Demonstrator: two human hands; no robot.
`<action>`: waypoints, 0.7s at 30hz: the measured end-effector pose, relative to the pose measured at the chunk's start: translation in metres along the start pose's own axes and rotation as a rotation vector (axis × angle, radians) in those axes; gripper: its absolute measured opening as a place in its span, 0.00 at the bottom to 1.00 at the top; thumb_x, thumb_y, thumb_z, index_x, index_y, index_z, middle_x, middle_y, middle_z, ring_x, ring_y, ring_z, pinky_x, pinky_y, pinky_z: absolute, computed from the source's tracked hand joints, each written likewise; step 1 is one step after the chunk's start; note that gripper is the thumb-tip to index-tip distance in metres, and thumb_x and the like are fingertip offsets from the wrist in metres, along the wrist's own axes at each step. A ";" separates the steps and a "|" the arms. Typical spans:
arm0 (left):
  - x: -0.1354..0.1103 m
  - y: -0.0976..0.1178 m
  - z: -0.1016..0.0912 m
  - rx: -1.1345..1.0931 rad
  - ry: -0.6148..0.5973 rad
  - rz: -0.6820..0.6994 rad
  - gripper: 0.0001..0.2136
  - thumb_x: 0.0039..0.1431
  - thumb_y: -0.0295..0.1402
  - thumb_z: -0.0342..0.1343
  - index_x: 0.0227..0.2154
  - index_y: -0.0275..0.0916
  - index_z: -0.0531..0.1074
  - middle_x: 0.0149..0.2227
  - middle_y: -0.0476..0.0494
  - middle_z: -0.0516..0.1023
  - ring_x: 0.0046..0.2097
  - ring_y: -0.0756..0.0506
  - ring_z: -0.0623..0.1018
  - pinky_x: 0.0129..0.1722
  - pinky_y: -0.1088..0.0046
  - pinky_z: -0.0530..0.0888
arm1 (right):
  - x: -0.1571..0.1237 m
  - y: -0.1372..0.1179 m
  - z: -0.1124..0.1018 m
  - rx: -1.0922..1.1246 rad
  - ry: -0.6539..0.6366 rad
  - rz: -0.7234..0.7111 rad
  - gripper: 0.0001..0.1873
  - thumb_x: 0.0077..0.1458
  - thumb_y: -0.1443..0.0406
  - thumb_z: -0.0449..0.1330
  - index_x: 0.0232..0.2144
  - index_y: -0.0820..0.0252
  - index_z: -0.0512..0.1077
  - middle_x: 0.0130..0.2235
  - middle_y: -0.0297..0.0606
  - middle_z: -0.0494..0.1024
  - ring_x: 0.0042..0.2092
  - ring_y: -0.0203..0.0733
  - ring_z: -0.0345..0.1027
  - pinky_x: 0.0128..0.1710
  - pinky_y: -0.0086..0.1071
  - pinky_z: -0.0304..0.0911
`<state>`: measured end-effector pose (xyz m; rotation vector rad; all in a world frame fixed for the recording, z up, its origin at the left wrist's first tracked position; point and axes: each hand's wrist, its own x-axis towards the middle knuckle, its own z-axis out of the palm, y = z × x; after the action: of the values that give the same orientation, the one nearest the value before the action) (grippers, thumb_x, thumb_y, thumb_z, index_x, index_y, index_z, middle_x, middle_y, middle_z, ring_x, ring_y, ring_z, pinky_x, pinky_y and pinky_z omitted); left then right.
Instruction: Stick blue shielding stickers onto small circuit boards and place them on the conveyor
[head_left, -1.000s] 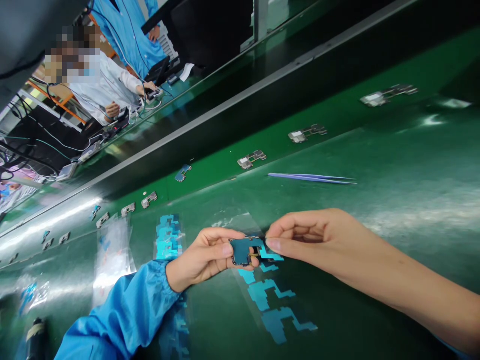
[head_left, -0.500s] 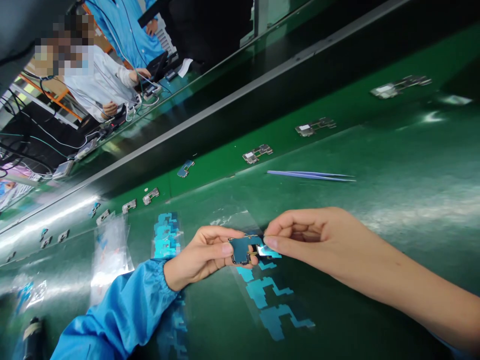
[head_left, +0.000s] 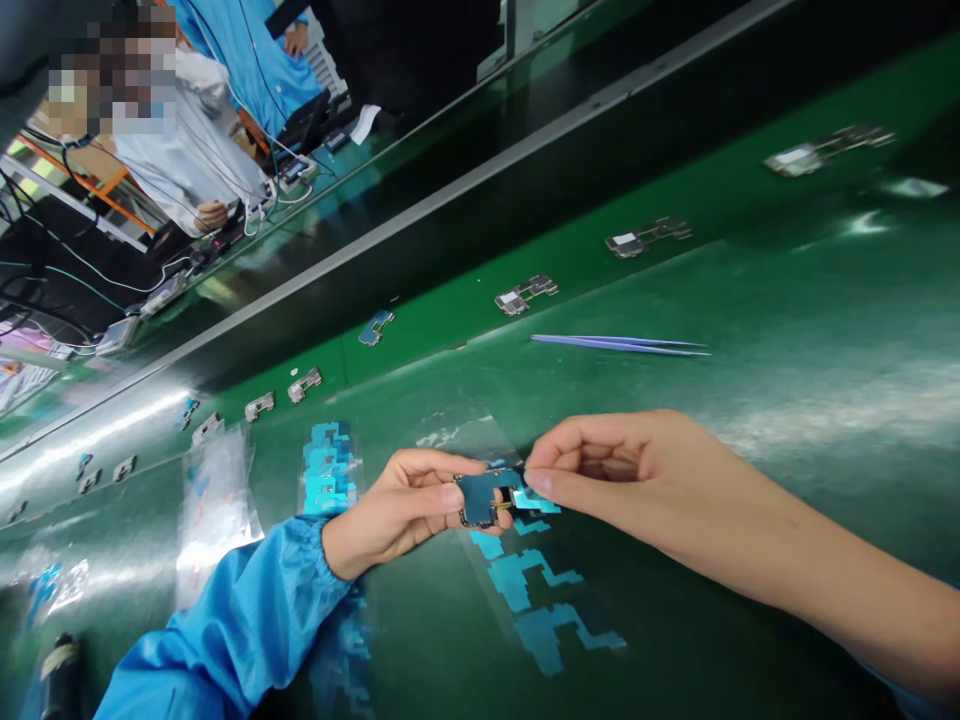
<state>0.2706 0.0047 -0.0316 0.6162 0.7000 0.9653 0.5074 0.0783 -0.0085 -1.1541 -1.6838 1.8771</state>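
Head view: the left hand, in a blue cuffed sleeve, is closed around a small circuit board, with the thumb on the board's face and the fingers curled behind it. The board is held just above a green bench mat, over a clear film sheet bearing cyan die-cut shapes. The right hand comes in from the opposite side, its thumb and forefinger pinched together on a cyan film piece at the board's right edge. Both hands are grasping, and their fingertips are almost touching at the board.

Slim blue-coated tweezers lie on the mat, near but not touching the right hand. A second sheet of cyan shapes lies just beyond the left wrist, and a loose clear sheet lies to its left. Metal-framed board parts sit in a spaced row along the mat's far side, with one blue part among them. A dark bottle stands at the lower left corner. Across a raised rail, a co-worker in a white coat sits at a cabled station, and a second in a blue coat stands beyond.
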 end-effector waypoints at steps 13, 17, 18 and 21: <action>-0.002 0.002 0.001 0.022 0.073 -0.025 0.12 0.57 0.35 0.77 0.44 0.42 0.87 0.41 0.41 0.89 0.40 0.42 0.89 0.42 0.70 0.85 | -0.001 0.003 0.002 -0.037 0.013 -0.002 0.14 0.53 0.51 0.65 0.27 0.53 0.81 0.26 0.36 0.79 0.28 0.40 0.67 0.28 0.32 0.60; -0.003 0.004 0.003 0.027 0.059 -0.026 0.11 0.59 0.35 0.75 0.45 0.43 0.87 0.42 0.42 0.89 0.41 0.43 0.89 0.44 0.72 0.85 | -0.001 0.003 0.005 -0.044 0.050 -0.026 0.13 0.52 0.52 0.65 0.26 0.53 0.80 0.25 0.35 0.78 0.27 0.39 0.67 0.26 0.32 0.60; -0.003 0.004 0.003 0.027 0.056 -0.024 0.11 0.60 0.35 0.75 0.45 0.43 0.87 0.42 0.42 0.89 0.41 0.43 0.89 0.44 0.72 0.85 | -0.001 0.003 0.005 -0.048 0.059 -0.028 0.12 0.52 0.53 0.65 0.26 0.53 0.80 0.24 0.35 0.78 0.27 0.40 0.67 0.26 0.32 0.61; -0.003 0.004 0.004 0.028 0.064 -0.024 0.11 0.60 0.34 0.75 0.45 0.43 0.87 0.42 0.42 0.89 0.41 0.43 0.89 0.45 0.72 0.86 | -0.002 0.003 0.007 -0.059 0.079 -0.043 0.11 0.53 0.54 0.64 0.26 0.52 0.80 0.26 0.35 0.80 0.28 0.41 0.72 0.27 0.33 0.64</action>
<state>0.2705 0.0031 -0.0253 0.6028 0.7773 0.9576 0.5037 0.0719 -0.0111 -1.1887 -1.7168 1.7439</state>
